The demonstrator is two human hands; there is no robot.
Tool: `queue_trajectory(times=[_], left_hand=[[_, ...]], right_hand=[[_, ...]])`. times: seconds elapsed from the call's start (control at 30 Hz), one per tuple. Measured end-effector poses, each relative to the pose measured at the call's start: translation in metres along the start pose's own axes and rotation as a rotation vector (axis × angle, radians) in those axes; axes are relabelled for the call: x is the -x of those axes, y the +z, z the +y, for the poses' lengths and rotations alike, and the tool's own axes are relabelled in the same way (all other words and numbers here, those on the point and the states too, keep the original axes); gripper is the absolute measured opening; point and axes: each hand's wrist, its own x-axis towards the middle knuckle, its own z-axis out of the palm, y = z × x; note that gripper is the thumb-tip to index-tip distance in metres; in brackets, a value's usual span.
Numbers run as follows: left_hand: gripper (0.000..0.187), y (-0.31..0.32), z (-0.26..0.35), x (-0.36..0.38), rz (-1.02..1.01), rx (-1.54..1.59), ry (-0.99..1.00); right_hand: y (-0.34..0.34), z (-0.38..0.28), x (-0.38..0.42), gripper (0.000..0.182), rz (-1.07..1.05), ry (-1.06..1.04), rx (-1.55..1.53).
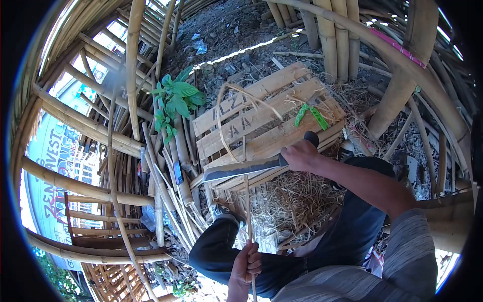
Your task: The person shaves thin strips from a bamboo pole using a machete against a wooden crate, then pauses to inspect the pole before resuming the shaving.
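Note:
My right hand (300, 156) is closed around the black handle of a machete (241, 169), its long blade pointing left across the front of a slatted wooden crate (271, 143). In my left hand (246, 262), held low over my lap, is a thin bamboo strip (248, 211), gripped in a fist. The strip runs upward, and the blade crosses over it at the crate's near edge. Curled bamboo strips (222, 132) lie on the crate top, and two bright green pieces (312, 117) rest towards its right side.
Shavings (302, 201) pile up under the crate's near side. To the left lie bamboo poles (185, 189) with a phone (178, 172) on them, beside a leafy plant (178, 98). Bamboo posts (340, 40) stand behind, and a thick slanting post (397, 100) rises at right.

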Motion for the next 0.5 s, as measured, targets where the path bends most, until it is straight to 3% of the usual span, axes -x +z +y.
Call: queue_trajectory(times=[0.03, 0.1, 0.2, 0.37, 0.43, 0.5], left_hand=[[0.037, 0.001, 0.001, 0.000, 0.004, -0.026, 0.003], [0.037, -0.001, 0.009, 0.004, 0.030, -0.103, 0.000], [0.038, -0.004, 0.016, 0.012, 0.085, -0.205, 0.006], [0.039, 0.000, 0.006, 0.014, 0.184, -0.306, 0.054], [0.040, -0.009, -0.002, 0.016, -0.043, 0.042, -0.042], [0.039, -0.012, -0.009, 0.022, -0.115, 0.148, -0.052]], right_hand=[[-0.004, -0.001, 0.002, 0.023, 0.003, -0.002, 0.008], [-0.008, -0.010, 0.009, 0.025, -0.240, 0.003, -0.155], [-0.004, -0.027, 0.021, 0.025, -0.403, 0.014, -0.334], [0.004, -0.030, 0.024, 0.025, -0.378, -0.148, -0.235], [0.000, -0.020, 0.017, 0.025, -0.363, -0.169, -0.198], [-0.009, -0.001, 0.004, 0.025, -0.334, 0.021, -0.221]])
